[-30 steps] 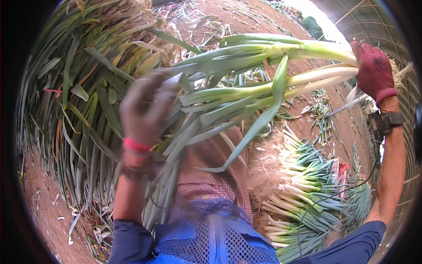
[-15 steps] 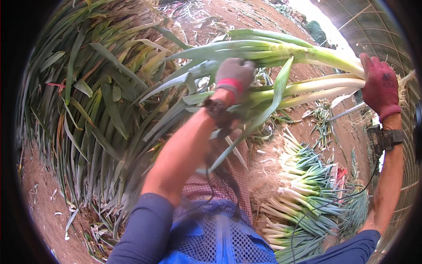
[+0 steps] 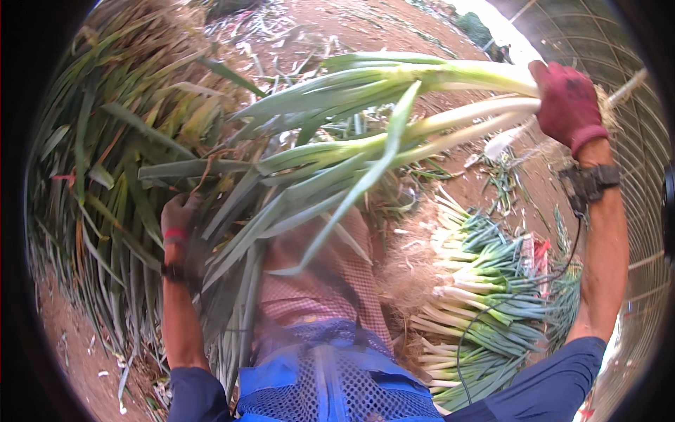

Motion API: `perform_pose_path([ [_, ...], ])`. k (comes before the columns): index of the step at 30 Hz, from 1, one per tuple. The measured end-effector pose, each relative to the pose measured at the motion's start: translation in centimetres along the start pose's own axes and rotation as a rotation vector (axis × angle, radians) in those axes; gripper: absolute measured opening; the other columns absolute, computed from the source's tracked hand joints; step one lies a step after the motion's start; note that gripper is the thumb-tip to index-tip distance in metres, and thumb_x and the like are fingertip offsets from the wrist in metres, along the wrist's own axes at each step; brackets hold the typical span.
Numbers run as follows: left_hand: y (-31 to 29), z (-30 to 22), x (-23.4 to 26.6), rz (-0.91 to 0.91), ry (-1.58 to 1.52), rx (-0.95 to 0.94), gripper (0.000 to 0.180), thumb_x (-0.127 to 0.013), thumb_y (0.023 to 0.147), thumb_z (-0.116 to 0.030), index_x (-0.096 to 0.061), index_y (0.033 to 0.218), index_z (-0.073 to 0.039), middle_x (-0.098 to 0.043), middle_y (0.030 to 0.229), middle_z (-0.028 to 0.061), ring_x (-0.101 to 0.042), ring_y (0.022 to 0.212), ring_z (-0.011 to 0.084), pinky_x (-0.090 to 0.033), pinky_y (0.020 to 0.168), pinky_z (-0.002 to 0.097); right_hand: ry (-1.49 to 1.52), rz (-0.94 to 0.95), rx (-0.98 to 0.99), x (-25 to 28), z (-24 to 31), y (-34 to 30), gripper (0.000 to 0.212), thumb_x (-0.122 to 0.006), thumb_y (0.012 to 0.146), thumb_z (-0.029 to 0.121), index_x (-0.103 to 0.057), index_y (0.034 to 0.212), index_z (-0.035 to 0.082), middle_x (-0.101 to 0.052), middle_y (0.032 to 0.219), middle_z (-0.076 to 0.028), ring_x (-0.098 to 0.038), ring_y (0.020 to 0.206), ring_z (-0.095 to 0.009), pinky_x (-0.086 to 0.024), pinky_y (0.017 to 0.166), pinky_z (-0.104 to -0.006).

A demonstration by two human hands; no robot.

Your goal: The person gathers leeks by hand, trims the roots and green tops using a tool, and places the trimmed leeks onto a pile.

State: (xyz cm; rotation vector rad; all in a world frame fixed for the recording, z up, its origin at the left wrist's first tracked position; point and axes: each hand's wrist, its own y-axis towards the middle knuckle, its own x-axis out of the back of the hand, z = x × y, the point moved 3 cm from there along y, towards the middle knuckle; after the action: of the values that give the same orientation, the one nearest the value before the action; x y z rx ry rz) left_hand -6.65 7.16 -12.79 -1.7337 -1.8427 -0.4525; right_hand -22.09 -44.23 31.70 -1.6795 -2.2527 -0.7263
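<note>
In the head view, the right hand (image 3: 571, 105) closes around the leeks' (image 3: 394, 76) white ends, holding them across the upper middle. The left hand (image 3: 181, 213), blurred, is at the heap's (image 3: 105, 176) edge; its grip I cannot tell. Bare soil (image 3: 365, 28) opens beyond. The right glove's dark mark (image 3: 581, 87) is unreadable.

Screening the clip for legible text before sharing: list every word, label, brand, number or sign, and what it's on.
No readable text anywhere.
Right hand, maroon glove gripping green onions: dark mark on its back, too blurred to read.
Black wrist device: no lettering I can make out.
Red-and-white object beside the trimmed onions: too small to tell if printed.
</note>
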Motion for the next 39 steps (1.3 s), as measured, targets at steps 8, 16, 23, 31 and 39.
perform_pose_path([
  [8,-21.0,-22.5,-6.6,1.194,-0.617,-0.431,0.044,-0.071,0.099,-0.026,-0.067,0.133,0.002,-0.075,0.113,0.0122,-0.07,0.1,0.0167,-0.057,0.084,0.0298,-0.054,0.068,-0.043,1.1,0.7,-1.9,0.038,-0.066,0.085,0.007,-0.062,0.123,0.01,-0.068,0.097,-0.018,-0.069,0.091,-0.037,-0.055,0.082,-0.0486],
  [16,-21.1,-33.0,-22.3,1.341,-1.683,-0.275,0.074,-0.063,0.101,-0.053,-0.036,0.159,-0.016,-0.045,0.16,0.0146,-0.045,0.146,0.0349,-0.039,0.118,0.0629,0.011,0.134,-0.112,2.6,0.5,-7.6,0.042,-0.068,0.081,0.007,-0.062,0.123,0.008,-0.068,0.094,-0.016,-0.069,0.09,-0.037,-0.054,0.08,-0.0469],
  [23,-19.6,-38.7,-27.5,1.645,-1.732,-0.378,0.057,-0.056,0.105,-0.05,-0.051,0.147,-0.012,-0.057,0.149,0.0114,-0.052,0.142,0.0277,-0.036,0.122,0.0581,0.038,0.186,-0.399,1.9,1.1,-18.1,0.013,-0.061,0.083,0.016,-0.063,0.092,0.007,-0.071,0.078,-0.015,-0.073,0.075,-0.034,-0.058,0.071,-0.0459],
  [31,-36.0,-49.5,-29.9,1.779,-1.058,-0.948,0.031,-0.075,0.095,-0.028,-0.076,0.118,-0.008,-0.077,0.115,0.0039,-0.071,0.104,0.0186,-0.054,0.1,0.0371,0.578,0.281,-1.499,-3.1,11.1,-43.5,0.045,-0.082,0.078,0.026,-0.064,0.113,0.004,-0.075,0.099,-0.016,-0.075,0.084,-0.033,-0.059,0.075,-0.0432],
  [39,-47.5,-39.0,-37.7,1.708,-0.179,-1.068,0.086,-0.085,0.085,-0.037,-0.047,0.15,0.004,-0.058,0.144,0.0244,-0.065,0.123,0.0311,-0.052,0.104,0.0379,1.665,-0.444,-2.381,-12.5,35.2,-52.9,0.028,-0.065,0.098,0.017,-0.076,0.114,-0.003,-0.073,0.107,-0.006,-0.068,0.095,-0.018,-0.055,0.088,-0.0301],
])
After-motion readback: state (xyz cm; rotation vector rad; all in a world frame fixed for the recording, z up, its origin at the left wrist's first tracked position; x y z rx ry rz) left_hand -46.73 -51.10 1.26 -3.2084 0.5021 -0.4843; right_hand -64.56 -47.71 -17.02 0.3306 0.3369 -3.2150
